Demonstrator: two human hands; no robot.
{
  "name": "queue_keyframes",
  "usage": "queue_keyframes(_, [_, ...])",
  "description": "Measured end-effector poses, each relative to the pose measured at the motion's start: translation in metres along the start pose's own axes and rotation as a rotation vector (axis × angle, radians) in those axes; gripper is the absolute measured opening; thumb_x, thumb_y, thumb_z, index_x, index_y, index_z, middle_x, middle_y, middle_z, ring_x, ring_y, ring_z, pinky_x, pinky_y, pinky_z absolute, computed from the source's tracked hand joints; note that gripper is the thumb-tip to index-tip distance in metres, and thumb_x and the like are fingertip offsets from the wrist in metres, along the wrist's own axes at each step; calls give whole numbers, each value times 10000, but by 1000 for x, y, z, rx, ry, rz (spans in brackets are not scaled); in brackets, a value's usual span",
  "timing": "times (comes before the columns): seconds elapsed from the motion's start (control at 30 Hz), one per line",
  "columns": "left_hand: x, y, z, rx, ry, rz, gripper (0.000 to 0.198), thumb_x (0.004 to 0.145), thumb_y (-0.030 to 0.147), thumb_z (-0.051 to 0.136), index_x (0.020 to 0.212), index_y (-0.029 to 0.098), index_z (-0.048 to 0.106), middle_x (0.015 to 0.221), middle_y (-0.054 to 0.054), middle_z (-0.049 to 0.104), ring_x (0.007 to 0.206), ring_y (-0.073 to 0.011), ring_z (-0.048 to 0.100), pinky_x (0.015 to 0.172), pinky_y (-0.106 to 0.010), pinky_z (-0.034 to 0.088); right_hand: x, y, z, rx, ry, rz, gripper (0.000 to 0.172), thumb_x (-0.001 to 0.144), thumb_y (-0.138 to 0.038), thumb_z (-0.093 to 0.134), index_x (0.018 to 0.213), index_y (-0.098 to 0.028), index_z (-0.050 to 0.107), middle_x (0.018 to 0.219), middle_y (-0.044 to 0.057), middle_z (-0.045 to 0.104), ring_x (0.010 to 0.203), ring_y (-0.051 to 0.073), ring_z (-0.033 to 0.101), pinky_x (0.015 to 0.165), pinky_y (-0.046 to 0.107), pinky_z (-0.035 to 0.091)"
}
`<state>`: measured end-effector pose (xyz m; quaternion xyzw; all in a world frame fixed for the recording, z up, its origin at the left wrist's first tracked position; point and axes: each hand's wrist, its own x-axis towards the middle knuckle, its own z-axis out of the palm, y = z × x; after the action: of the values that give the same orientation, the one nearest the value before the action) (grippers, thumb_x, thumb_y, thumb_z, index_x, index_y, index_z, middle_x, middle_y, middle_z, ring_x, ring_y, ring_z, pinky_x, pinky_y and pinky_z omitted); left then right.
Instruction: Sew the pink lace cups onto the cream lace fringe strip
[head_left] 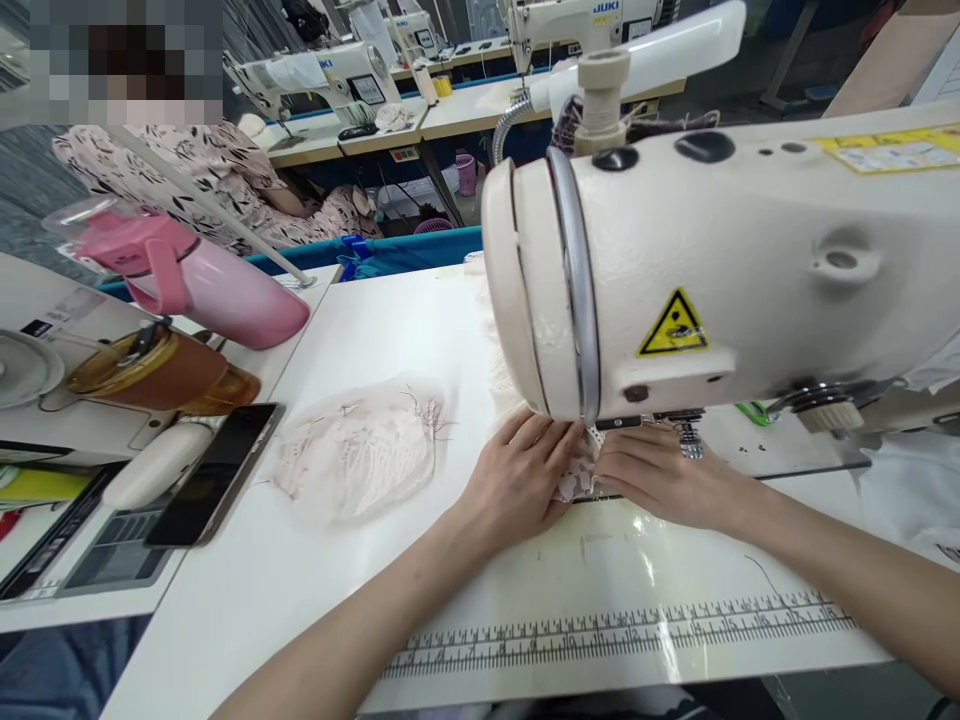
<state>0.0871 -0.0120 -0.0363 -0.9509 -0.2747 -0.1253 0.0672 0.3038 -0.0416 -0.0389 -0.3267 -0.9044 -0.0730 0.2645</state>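
A piece of white lace fabric (576,478) lies under the head of a sewing machine (720,270). My left hand (525,465) rests on the lace's left side, fingers stretched forward and lying fairly flat. From the right, my right hand (660,470) has its fingers pressed together at the lace edge, close to the presser area; its thumb is mostly hidden. The machine head covers the needle and some fingertips. More pale fabric runs back behind the machine head. To the left of my left hand lies a sheer pale fabric piece (360,455) with loose dark threads.
At the left are a phone (217,475), a white computer mouse (157,465), an amber cup (161,370) and a pink bottle (202,275) lying tilted. A printed ruler (600,635) runs along the front edge. A person in patterned clothes (187,180) sits beyond, near other sewing machines (330,80).
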Motion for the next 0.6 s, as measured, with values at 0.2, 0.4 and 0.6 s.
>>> queue_keyframes(0.2, [0,-1,0,-33,-19,8,503,850,323,437,1275,72,533,1107,-141,672,1030,-280,591,969,-442,429,-3,2,-4,-201,51,-6,113,926,-227,514,840,-204,584,750,-29,638,643,91,535,524,274,335])
queue_keyframes(0.4, [-1,-1,2,-55,-35,-15,487,868,350,459,1300,130,514,1135,-114,669,1068,-280,594,1017,-468,406,-5,5,-5,-267,31,56,89,893,-294,579,845,-220,594,786,-47,673,612,95,560,501,283,344])
queue_keyframes(0.6, [-4,1,4,-33,86,154,346,916,150,429,1236,97,549,1278,-90,610,1196,-220,560,1079,-404,408,-1,4,-10,-254,31,14,112,913,-246,543,866,-207,638,843,-42,709,613,86,563,515,276,377])
